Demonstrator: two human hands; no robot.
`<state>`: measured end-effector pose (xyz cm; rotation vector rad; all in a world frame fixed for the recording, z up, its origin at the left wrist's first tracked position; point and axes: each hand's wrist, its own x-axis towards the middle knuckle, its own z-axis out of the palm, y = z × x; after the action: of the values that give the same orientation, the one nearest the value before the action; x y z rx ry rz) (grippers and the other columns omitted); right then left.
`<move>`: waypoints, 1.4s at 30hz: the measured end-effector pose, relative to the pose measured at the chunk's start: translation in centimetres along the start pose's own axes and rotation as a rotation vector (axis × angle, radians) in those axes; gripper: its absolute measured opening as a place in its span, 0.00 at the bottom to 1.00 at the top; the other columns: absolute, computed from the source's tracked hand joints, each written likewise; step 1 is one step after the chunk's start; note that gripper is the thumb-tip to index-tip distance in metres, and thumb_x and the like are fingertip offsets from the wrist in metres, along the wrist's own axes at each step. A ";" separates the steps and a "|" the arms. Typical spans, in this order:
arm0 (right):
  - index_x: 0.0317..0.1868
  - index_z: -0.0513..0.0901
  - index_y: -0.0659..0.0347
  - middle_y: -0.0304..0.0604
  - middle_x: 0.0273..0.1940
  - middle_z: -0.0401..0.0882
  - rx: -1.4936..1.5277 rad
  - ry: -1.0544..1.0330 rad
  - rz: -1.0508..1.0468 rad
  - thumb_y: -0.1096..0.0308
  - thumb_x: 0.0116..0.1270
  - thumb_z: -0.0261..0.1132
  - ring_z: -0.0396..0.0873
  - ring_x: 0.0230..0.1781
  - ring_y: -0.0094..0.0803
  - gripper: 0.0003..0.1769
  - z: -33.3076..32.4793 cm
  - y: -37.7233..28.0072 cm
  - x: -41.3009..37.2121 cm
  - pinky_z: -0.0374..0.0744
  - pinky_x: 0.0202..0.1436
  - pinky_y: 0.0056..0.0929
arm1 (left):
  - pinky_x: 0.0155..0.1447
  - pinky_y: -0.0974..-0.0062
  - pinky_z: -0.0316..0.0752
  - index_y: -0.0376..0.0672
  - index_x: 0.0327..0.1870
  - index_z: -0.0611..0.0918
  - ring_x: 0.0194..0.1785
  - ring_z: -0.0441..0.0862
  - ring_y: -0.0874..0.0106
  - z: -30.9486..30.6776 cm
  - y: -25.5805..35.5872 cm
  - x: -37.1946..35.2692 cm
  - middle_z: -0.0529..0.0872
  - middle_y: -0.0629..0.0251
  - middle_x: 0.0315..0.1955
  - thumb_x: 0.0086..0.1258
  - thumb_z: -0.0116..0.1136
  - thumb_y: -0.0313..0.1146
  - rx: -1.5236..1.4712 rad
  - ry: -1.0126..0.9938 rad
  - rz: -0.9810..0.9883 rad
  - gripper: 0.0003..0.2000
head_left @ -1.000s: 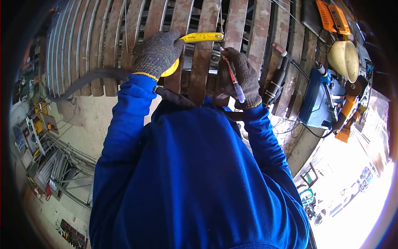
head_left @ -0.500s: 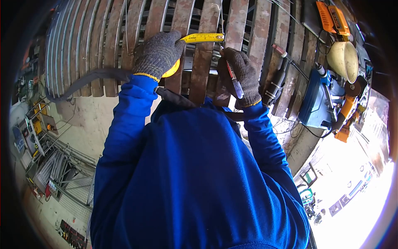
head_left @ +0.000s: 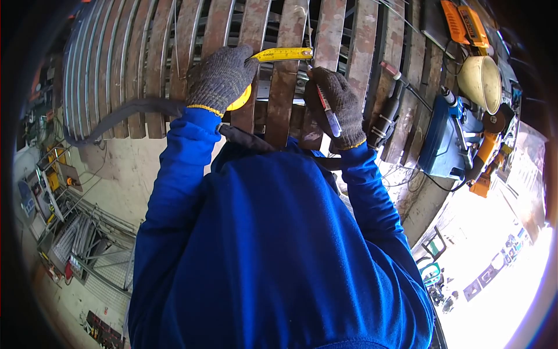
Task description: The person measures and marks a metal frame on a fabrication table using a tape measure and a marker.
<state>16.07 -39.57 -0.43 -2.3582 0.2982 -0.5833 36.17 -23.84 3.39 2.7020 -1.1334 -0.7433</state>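
Observation:
My left hand, in a dark grey knit glove, is closed around a yellow tape measure. Its blade sticks out to the right across the slats, and part of the round case shows below the palm. At the blade's far end a thin metal rod runs upward. My right hand, gloved the same way, grips a marker pen with a white and red barrel. The pen's tip points up, close to the end of the blade; whether it touches anything is too small to tell.
Rusty metal slats form the bench top. Right of my hands lie a welding torch, a blue power tool, an orange angle grinder and a cream bowl-shaped object. A dark sleeved cable crosses the left slats.
Both hands keep almost the same pose on the tape measure and the marker pen. The view has shifted very slightly.

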 end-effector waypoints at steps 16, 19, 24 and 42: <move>0.55 0.82 0.58 0.50 0.47 0.85 -0.023 -0.015 -0.026 0.72 0.63 0.72 0.85 0.45 0.49 0.19 -0.1 0.0 0.2 0.84 0.48 0.42 | 0.55 0.52 0.82 0.41 0.59 0.83 0.50 0.87 0.50 -0.3 0.4 -0.2 0.89 0.48 0.47 0.78 0.58 0.48 0.002 -0.009 -0.026 0.20; 0.55 0.82 0.58 0.50 0.47 0.85 -0.013 -0.009 -0.018 0.72 0.63 0.71 0.85 0.45 0.50 0.19 -0.1 0.0 0.1 0.84 0.48 0.42 | 0.55 0.52 0.82 0.42 0.59 0.83 0.50 0.87 0.50 -0.2 0.3 -0.2 0.89 0.48 0.47 0.78 0.58 0.48 0.004 -0.013 -0.025 0.20; 0.55 0.82 0.59 0.51 0.47 0.85 0.020 -0.028 -0.015 0.73 0.63 0.72 0.85 0.45 0.50 0.19 -0.3 -0.1 0.3 0.84 0.48 0.42 | 0.54 0.52 0.81 0.43 0.58 0.83 0.50 0.87 0.50 -0.6 0.6 -0.3 0.89 0.49 0.46 0.77 0.58 0.47 0.010 -0.022 -0.039 0.19; 0.56 0.84 0.57 0.49 0.50 0.87 -0.044 -0.031 -0.040 0.68 0.66 0.72 0.86 0.51 0.48 0.17 0.5 0.7 -0.3 0.84 0.54 0.41 | 0.53 0.50 0.80 0.43 0.52 0.83 0.48 0.85 0.49 0.1 0.1 -0.1 0.88 0.49 0.44 0.77 0.57 0.47 -0.024 0.007 -0.004 0.17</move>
<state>16.02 -39.67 -1.30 -2.4179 0.2527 -0.5633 36.01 -23.80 3.31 2.6858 -1.1113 -0.7428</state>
